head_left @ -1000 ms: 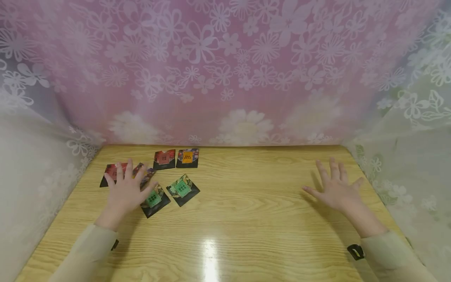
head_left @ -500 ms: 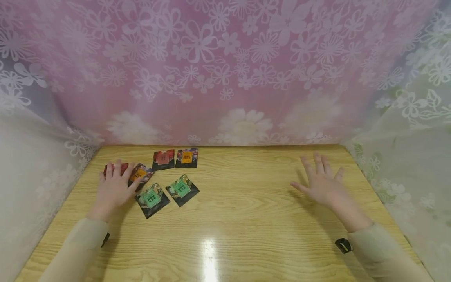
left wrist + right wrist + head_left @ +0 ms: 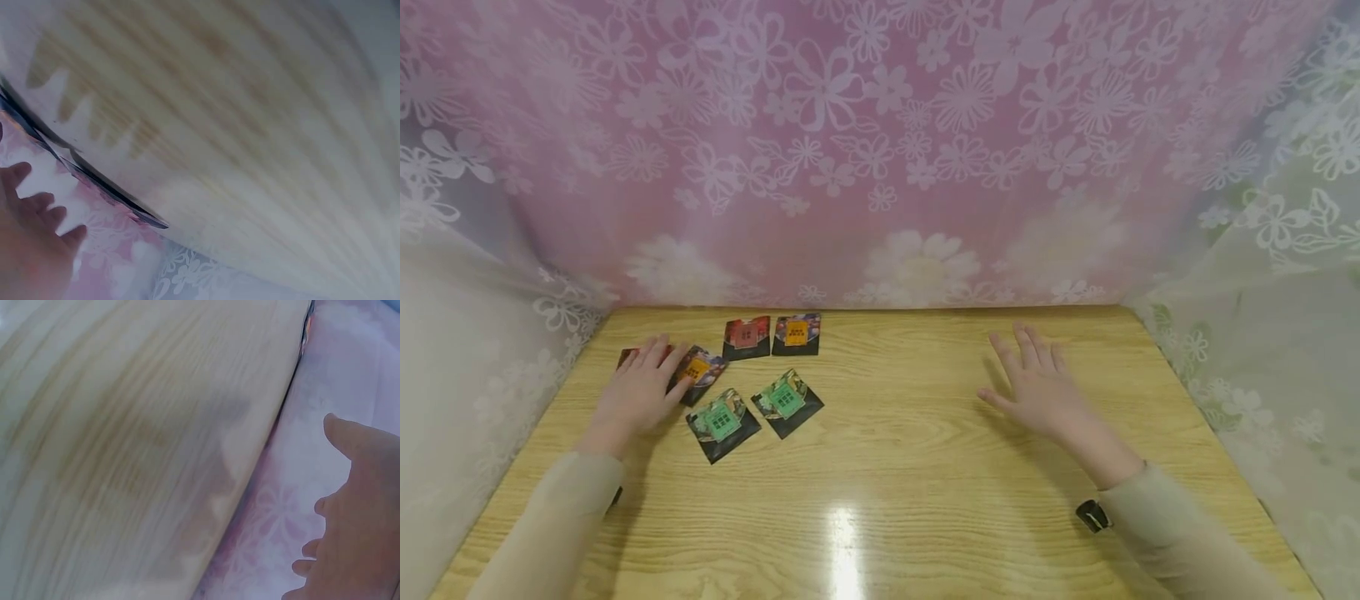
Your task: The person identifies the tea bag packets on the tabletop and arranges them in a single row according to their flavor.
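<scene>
Over a red-labelled packet (image 3: pixel 627 357) at the far left is my left hand (image 3: pixel 634 397), covering most of it. Its thumb reaches across the lower left of a purple packet with an orange label (image 3: pixel 697 372). Seen from the left wrist, the fingers look spread and slightly bent, above the edge-on packets (image 3: pixel 106 184); whether they touch cannot be told. My right hand (image 3: pixel 1043 395) hovers over the right half of the table, fingers spread and holding nothing. In the right wrist view that hand (image 3: pixel 362 506) is over the table alone.
Two green-labelled packets, one nearer (image 3: pixel 722 423) and one to its right (image 3: pixel 787 402), lie tilted on the wooden table (image 3: pixel 910 450). A red packet (image 3: pixel 747 338) and an orange-labelled packet (image 3: pixel 797 334) lie by the back edge. Floral cloth (image 3: pixel 880 167) encloses the back and sides.
My left hand has shifted left and lowered over the red-labelled packet, uncovering the orange- and green-labelled ones. The right hand has moved left toward the middle. The packets lie as before.
</scene>
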`<action>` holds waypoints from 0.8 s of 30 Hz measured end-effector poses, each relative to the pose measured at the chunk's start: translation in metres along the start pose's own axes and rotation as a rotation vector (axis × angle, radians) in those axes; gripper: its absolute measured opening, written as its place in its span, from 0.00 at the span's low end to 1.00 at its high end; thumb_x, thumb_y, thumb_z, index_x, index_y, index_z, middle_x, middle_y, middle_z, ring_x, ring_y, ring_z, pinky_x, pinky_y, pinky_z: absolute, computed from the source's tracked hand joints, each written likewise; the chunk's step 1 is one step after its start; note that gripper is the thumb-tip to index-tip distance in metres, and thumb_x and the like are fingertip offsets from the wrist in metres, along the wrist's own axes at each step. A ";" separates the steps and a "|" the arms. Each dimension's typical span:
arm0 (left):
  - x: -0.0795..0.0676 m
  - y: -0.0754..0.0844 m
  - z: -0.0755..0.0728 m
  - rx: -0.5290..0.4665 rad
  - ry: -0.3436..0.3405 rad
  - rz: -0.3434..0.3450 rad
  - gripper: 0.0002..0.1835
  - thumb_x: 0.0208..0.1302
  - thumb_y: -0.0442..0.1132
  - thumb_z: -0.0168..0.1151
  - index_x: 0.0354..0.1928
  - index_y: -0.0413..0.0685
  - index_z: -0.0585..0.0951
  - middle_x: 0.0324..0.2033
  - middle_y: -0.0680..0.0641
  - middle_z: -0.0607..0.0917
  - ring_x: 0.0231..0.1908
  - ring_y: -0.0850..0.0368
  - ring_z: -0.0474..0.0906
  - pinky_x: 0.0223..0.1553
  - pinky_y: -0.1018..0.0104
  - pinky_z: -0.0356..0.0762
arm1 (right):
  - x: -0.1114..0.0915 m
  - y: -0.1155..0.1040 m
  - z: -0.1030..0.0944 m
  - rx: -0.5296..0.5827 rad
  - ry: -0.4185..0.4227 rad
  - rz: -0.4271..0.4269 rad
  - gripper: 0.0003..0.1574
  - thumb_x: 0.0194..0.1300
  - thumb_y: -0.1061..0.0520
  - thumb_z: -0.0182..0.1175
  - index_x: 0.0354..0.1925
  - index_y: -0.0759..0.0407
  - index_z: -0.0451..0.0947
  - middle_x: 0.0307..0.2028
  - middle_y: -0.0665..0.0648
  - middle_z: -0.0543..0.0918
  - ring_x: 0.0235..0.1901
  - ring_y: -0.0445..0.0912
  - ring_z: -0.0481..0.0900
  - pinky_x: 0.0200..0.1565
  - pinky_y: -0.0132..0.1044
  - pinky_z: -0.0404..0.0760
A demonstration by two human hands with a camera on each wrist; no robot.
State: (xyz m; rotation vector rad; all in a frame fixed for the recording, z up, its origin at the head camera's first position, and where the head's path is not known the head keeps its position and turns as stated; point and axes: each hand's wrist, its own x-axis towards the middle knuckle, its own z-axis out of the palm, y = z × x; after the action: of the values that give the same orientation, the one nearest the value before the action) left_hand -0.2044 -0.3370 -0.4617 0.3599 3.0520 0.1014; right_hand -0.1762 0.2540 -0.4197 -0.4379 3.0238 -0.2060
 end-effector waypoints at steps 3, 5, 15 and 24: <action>0.000 0.000 0.000 0.036 -0.002 0.060 0.36 0.85 0.53 0.49 0.83 0.38 0.58 0.80 0.25 0.55 0.80 0.25 0.51 0.81 0.30 0.51 | 0.005 -0.010 0.006 -0.020 0.014 -0.038 0.59 0.78 0.33 0.58 0.87 0.55 0.41 0.84 0.76 0.41 0.83 0.72 0.38 0.80 0.76 0.41; 0.001 0.001 0.001 0.061 0.000 0.103 0.35 0.85 0.51 0.51 0.83 0.38 0.60 0.81 0.27 0.57 0.80 0.26 0.53 0.80 0.31 0.54 | 0.008 -0.016 0.011 -0.025 0.022 -0.061 0.59 0.77 0.33 0.58 0.87 0.56 0.43 0.84 0.75 0.42 0.83 0.72 0.40 0.80 0.75 0.42; 0.005 -0.001 0.008 0.089 -0.007 0.180 0.33 0.84 0.46 0.52 0.81 0.34 0.61 0.80 0.29 0.62 0.79 0.29 0.59 0.78 0.32 0.61 | 0.024 -0.051 0.031 -0.006 0.052 -0.164 0.59 0.75 0.32 0.60 0.86 0.56 0.47 0.84 0.74 0.46 0.83 0.69 0.48 0.82 0.69 0.50; 0.003 0.004 0.013 0.101 -0.022 0.173 0.33 0.84 0.44 0.49 0.82 0.34 0.60 0.80 0.30 0.63 0.80 0.30 0.59 0.78 0.33 0.64 | 0.040 -0.095 0.045 0.057 0.009 -0.318 0.57 0.77 0.32 0.58 0.87 0.53 0.45 0.85 0.69 0.44 0.85 0.65 0.45 0.84 0.62 0.48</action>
State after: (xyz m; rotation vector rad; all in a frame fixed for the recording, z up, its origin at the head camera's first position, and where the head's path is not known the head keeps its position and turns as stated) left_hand -0.2059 -0.3319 -0.4742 0.6272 3.0053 -0.0474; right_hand -0.1838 0.1469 -0.4524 -0.9134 2.9300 -0.3124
